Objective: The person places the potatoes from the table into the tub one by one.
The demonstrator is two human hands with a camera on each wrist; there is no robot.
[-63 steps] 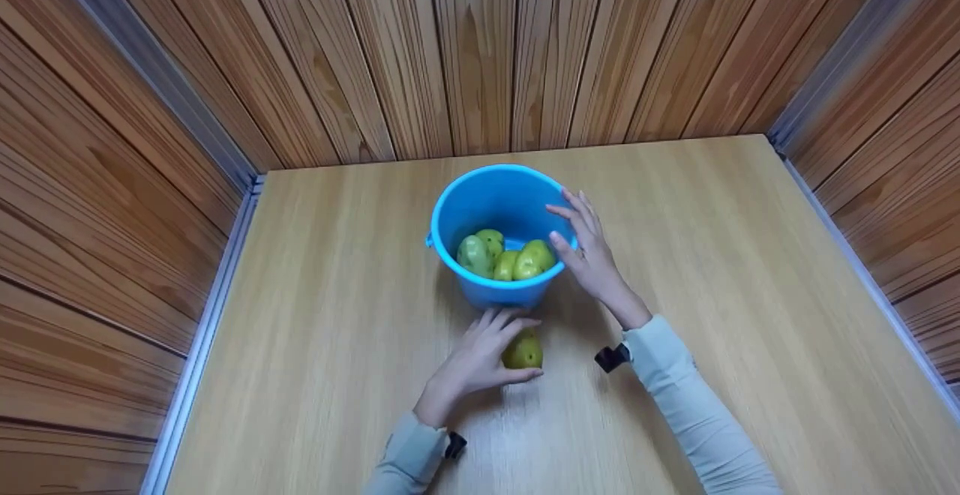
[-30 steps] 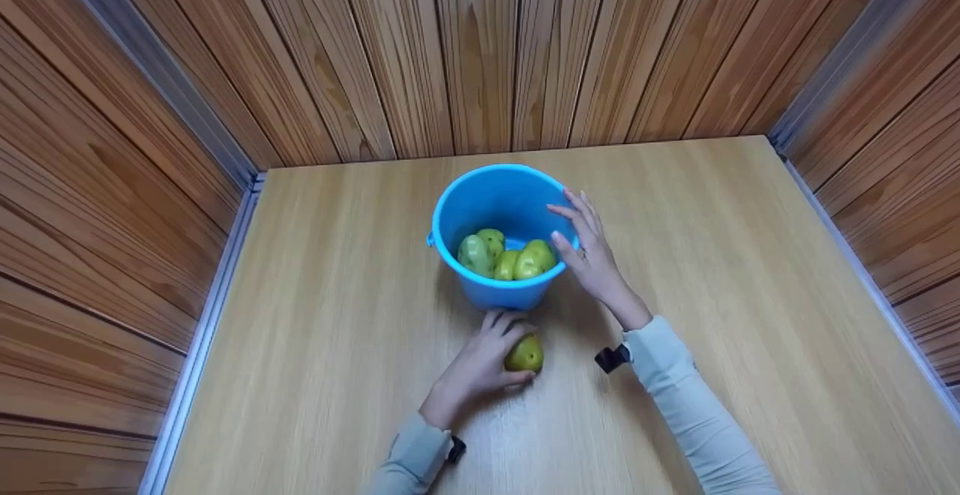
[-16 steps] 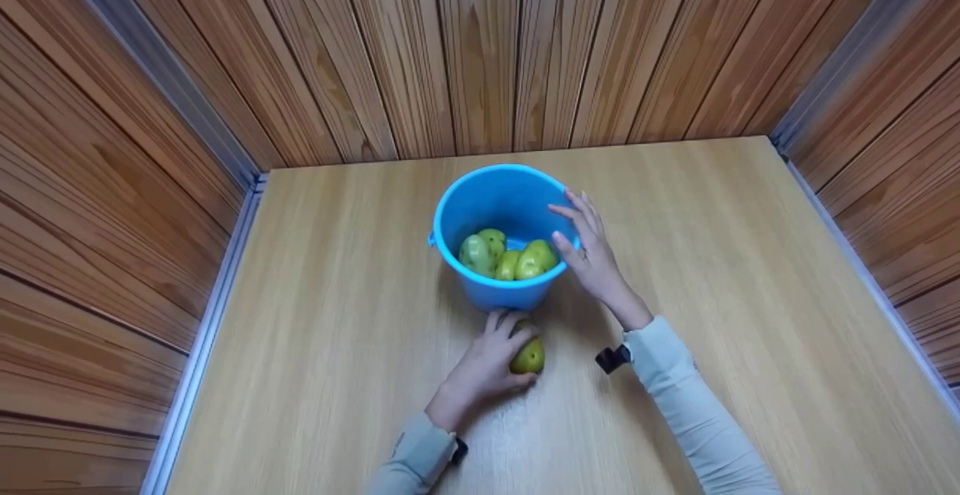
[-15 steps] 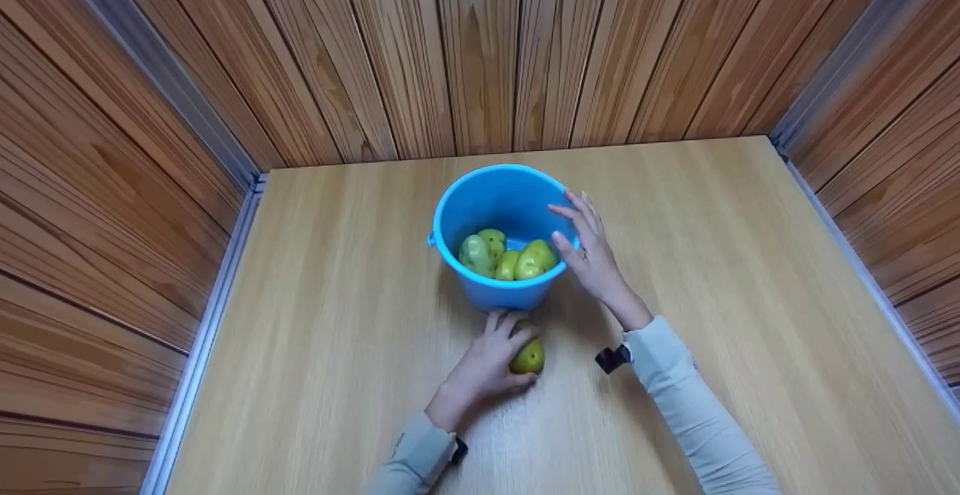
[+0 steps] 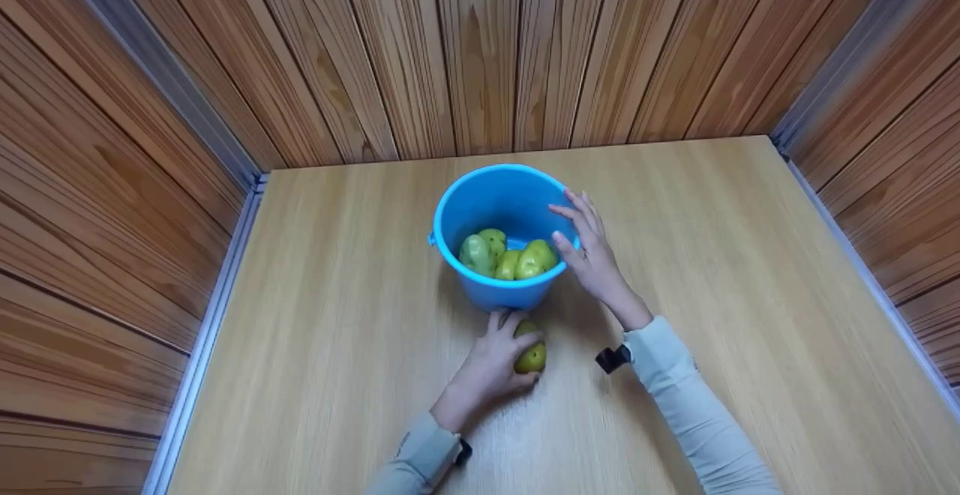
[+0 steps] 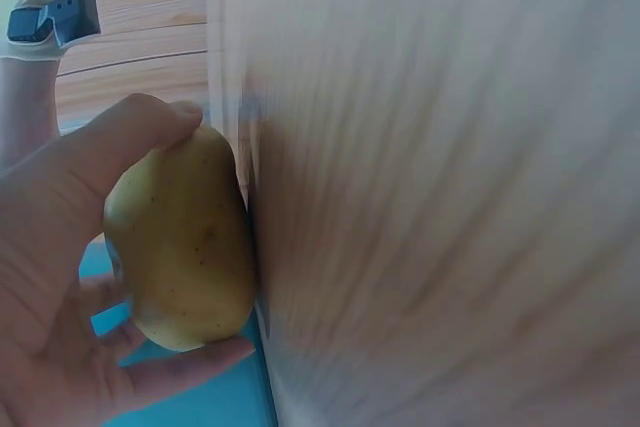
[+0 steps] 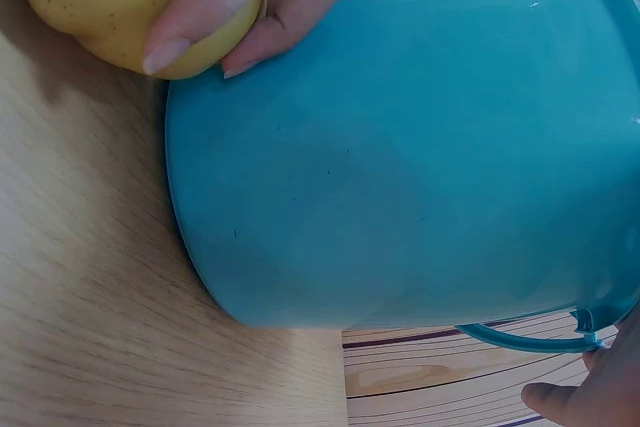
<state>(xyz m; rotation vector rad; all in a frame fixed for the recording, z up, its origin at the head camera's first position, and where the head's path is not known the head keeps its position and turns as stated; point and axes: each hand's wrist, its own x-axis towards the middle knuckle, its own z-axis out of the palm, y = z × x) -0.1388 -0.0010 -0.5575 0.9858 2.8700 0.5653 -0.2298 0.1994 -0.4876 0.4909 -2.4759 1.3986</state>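
Note:
In the head view a blue bucket (image 5: pixel 504 292) stands upright on the table, with several green pears (image 5: pixel 535 259) at its bottom. Just in front of it my left hand (image 5: pixel 495 356) grips a yellow-green pear (image 5: pixel 532 356), thumb at one end and fingers round the far side. The left wrist view has this speckled pear (image 6: pixel 185 237) against the tabletop. At the bucket's right rim, my right hand (image 5: pixel 594 259) rests with spread, loosely bent fingers over the edge. The right wrist view is filled by the bucket's outer wall (image 7: pixel 380 167); only part of the right hand shows there.
The light wooden table (image 5: pixel 337 315) is enclosed at the back and sides by wood-patterned walls (image 5: pixel 480 52) with grey metal edging. A small handle lug (image 5: pixel 432 239) juts from the bucket's left rim. Dark wrist cameras (image 5: pixel 613 358) sit under both sleeves.
The left hand's fingers and thumb have closed from a loose spread onto the pear. Hand and pear have moved slightly right. The right hand and the bucket have stayed nearly still.

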